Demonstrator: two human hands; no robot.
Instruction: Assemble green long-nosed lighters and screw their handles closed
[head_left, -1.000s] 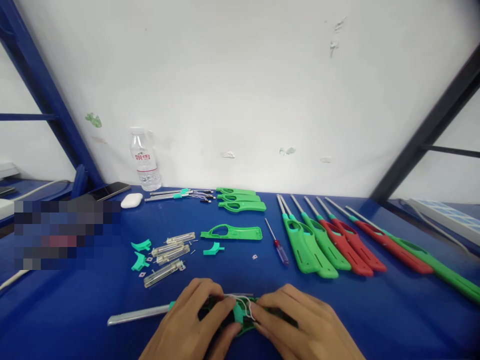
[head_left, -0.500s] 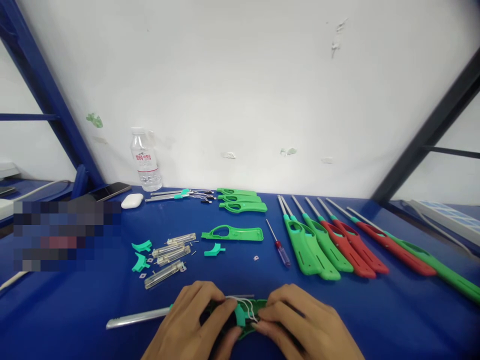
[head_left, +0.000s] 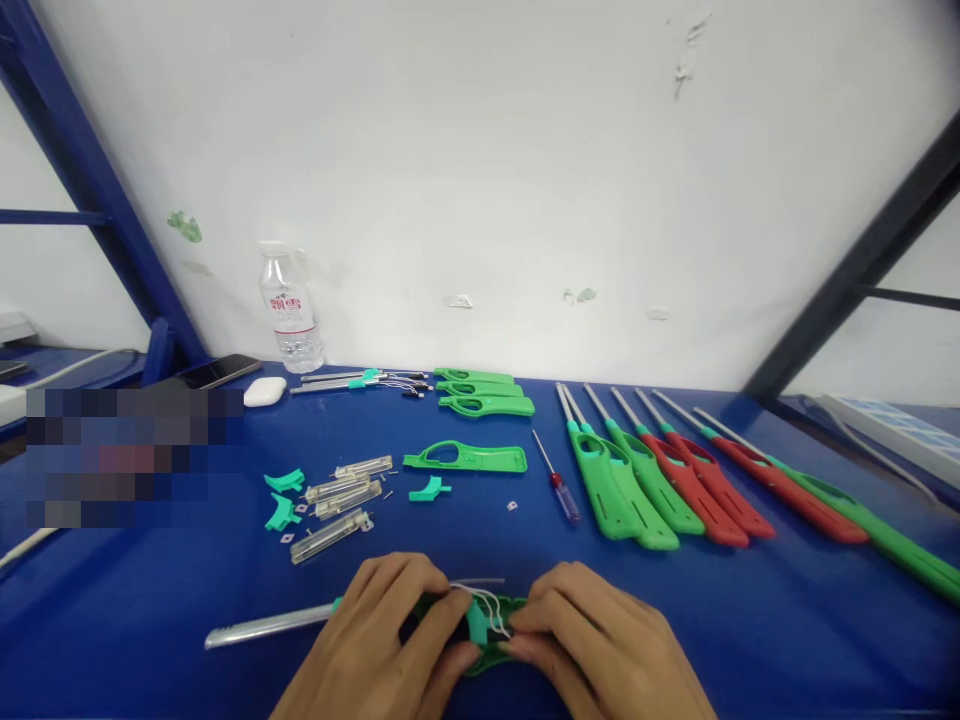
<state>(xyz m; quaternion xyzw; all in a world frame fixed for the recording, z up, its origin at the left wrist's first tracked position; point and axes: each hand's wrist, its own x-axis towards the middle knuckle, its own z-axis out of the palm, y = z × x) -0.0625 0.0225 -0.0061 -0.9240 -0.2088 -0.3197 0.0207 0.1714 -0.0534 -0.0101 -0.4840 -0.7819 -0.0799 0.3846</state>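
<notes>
At the near edge lies an open green lighter handle half [head_left: 491, 658], its metal barrel [head_left: 266, 627] sticking out to the left. A teal trigger [head_left: 477, 623] sits in it, with thin white wires [head_left: 491, 602] looping out beside it. My left hand [head_left: 386, 630] is closed over the handle's left part, thumb and forefinger around the trigger. My right hand [head_left: 607, 630] pinches at the ends of the wires, over the handle's right part. The fingers hide much of the handle's inside.
Beyond my hands lie clear fuel tanks [head_left: 330, 535], loose teal triggers [head_left: 430, 490], an open green half [head_left: 487, 459] and a screwdriver [head_left: 561, 490]. Several finished-looking green and red lighters [head_left: 694, 485] line the right. A water bottle [head_left: 291, 315] stands by the wall.
My right fingertips shift slightly among the white wires, uncovering more of the handle's upper right. My left hand keeps its hold. The view tilts a little.
</notes>
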